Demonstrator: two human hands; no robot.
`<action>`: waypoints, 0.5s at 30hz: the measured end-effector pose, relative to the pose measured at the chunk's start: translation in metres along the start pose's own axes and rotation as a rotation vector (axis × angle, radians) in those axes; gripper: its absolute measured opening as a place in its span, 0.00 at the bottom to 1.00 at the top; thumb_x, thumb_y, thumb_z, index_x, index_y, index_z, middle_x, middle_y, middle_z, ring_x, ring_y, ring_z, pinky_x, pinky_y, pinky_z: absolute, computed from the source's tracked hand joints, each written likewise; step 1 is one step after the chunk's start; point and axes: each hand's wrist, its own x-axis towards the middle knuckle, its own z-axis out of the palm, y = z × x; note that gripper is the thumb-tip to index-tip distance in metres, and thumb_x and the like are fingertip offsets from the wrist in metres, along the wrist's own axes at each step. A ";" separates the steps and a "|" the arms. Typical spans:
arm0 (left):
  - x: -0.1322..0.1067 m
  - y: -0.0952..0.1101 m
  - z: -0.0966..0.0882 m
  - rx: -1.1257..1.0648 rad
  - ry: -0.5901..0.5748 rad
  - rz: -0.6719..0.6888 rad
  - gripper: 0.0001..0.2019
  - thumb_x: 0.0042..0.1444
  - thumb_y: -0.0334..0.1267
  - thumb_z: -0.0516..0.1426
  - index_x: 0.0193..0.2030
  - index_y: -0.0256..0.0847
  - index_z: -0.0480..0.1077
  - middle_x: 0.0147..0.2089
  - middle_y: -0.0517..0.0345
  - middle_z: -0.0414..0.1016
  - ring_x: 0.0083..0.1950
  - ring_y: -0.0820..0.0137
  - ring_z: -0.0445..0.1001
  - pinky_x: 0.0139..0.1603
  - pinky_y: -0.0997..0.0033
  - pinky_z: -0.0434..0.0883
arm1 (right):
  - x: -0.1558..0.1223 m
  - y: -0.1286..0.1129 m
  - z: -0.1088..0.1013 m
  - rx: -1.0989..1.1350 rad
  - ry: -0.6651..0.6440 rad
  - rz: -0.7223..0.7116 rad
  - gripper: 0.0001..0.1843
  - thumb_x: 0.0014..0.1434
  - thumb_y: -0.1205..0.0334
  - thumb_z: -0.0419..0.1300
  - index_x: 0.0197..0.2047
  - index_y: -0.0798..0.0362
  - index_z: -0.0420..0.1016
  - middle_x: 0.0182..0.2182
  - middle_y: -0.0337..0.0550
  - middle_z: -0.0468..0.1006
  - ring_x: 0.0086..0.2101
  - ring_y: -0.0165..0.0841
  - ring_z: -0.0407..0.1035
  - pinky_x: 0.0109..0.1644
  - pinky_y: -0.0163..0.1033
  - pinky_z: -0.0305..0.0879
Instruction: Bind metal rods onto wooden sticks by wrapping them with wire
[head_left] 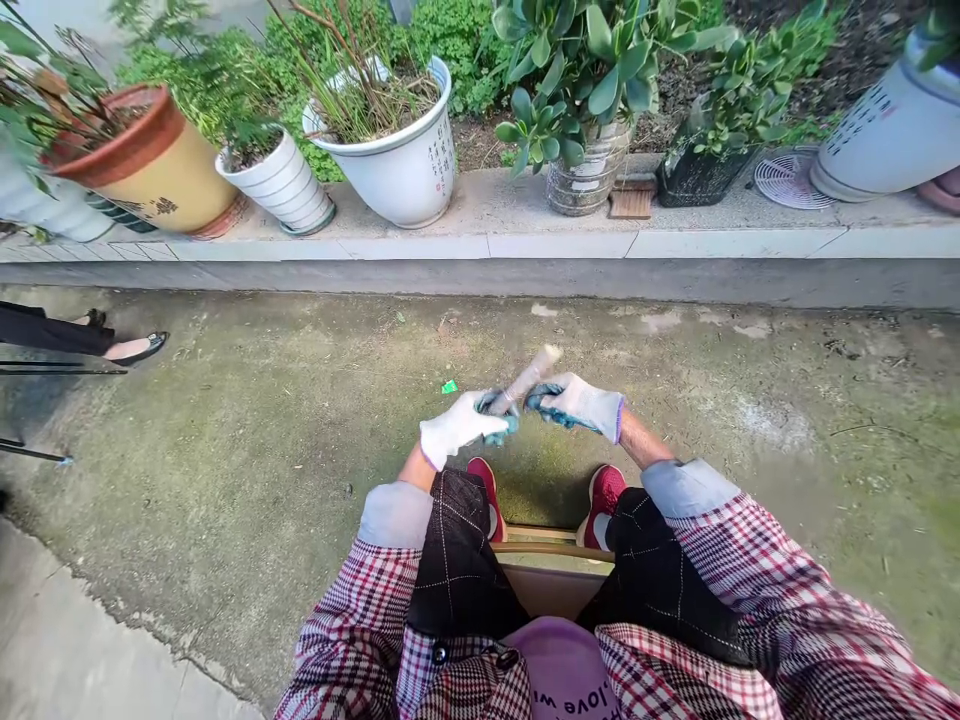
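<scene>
My left hand [466,425], in a white glove with a teal palm, is closed around a short stick [527,378]. The stick is greyish-brown with a pale, cream upper end, slants up to the right and is blurred. Close by on its right is my right hand [576,402], in a matching glove with a purple cuff edge. Its fingers are curled, and whatever they may hold is hidden. Both hands are above the concrete ground, in front of my knees. A small green scrap [449,386] lies on the ground beyond my left hand.
Along the tiled ledge [555,245] stand several potted plants, including a white pot [397,165] and a yellow-brown pot [154,165]. A wooden block [631,199] lies there too. Another person's foot [139,347] and thin black legs of furniture are at the left. My red shoes [604,495] flank a low wooden bar.
</scene>
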 end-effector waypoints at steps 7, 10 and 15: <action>0.010 -0.009 0.013 0.525 0.179 -0.163 0.08 0.44 0.36 0.63 0.35 0.41 0.75 0.27 0.57 0.72 0.30 0.65 0.71 0.34 0.67 0.66 | -0.008 -0.001 0.010 -0.153 -0.085 -0.036 0.08 0.50 0.59 0.56 0.26 0.52 0.74 0.19 0.41 0.70 0.19 0.29 0.58 0.21 0.36 0.53; 0.003 -0.007 0.024 0.526 0.027 -0.133 0.09 0.34 0.31 0.68 0.24 0.42 0.73 0.19 0.61 0.67 0.24 0.66 0.68 0.30 0.66 0.64 | -0.002 0.007 -0.008 -0.214 -0.060 -0.078 0.09 0.46 0.57 0.57 0.23 0.52 0.75 0.19 0.40 0.71 0.22 0.30 0.60 0.24 0.35 0.55; 0.001 0.012 0.019 0.368 0.018 0.042 0.12 0.56 0.38 0.61 0.47 0.40 0.76 0.38 0.56 0.80 0.33 0.71 0.75 0.32 0.75 0.69 | -0.005 0.009 -0.022 0.032 0.078 -0.025 0.16 0.44 0.50 0.60 0.31 0.54 0.77 0.19 0.37 0.69 0.20 0.29 0.60 0.23 0.35 0.56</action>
